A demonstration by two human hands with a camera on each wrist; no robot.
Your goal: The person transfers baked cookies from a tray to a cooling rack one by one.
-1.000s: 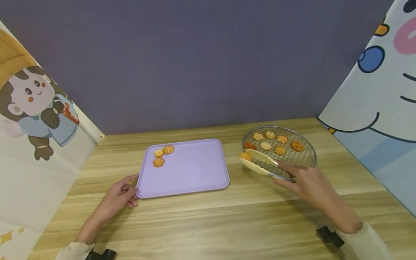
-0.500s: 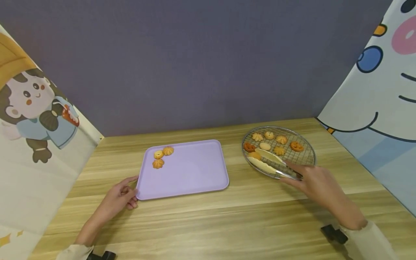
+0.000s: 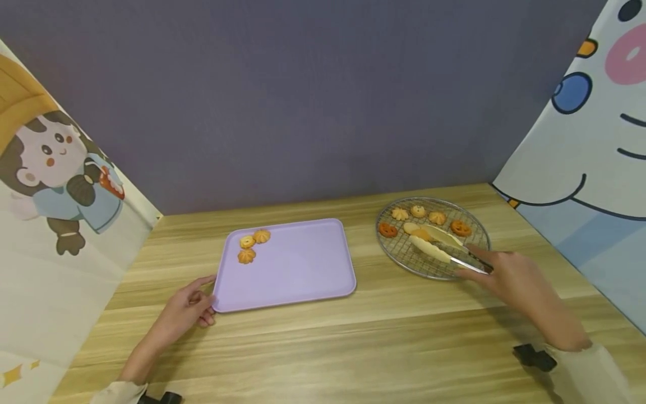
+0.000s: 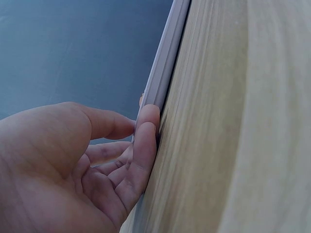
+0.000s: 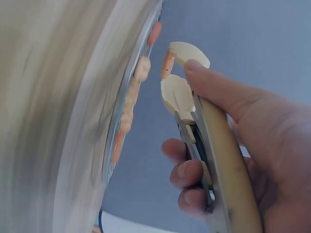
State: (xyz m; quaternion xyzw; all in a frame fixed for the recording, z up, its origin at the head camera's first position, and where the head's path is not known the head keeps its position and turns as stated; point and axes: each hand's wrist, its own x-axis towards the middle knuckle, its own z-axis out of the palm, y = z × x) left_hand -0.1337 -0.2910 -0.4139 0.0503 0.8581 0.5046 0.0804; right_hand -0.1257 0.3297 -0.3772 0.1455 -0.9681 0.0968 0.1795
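Note:
My right hand (image 3: 520,280) grips a pair of tongs (image 3: 430,249) with cream scalloped tips. Between the tips sits a round orange-brown cookie (image 3: 423,234), held above the round wire rack (image 3: 402,266). In the right wrist view the cookie (image 5: 167,64) is seen edge-on, apart from the rack. At the lower left corner of a lilac tray (image 3: 298,264), my left hand (image 3: 184,314) pinches the edge. The left wrist view has the thumb at the rim (image 4: 163,73) and fingertips against the outer side. Three cookies (image 3: 247,256) lie in the tray's upper left.
On the rack lie pretzel-shaped cookies (image 3: 388,229), flower-shaped ones (image 3: 437,217), a speckled round one (image 3: 418,211) and a pale oval one (image 3: 410,228). Wood-grain tabletop (image 3: 323,348) surrounds tray and rack. A dark panel (image 3: 323,101) rises behind, with printed panels at both sides.
My right hand has carried the tongs and orange-brown cookie rightward, from the rack's left edge to over its middle. My left hand stays at the tray corner.

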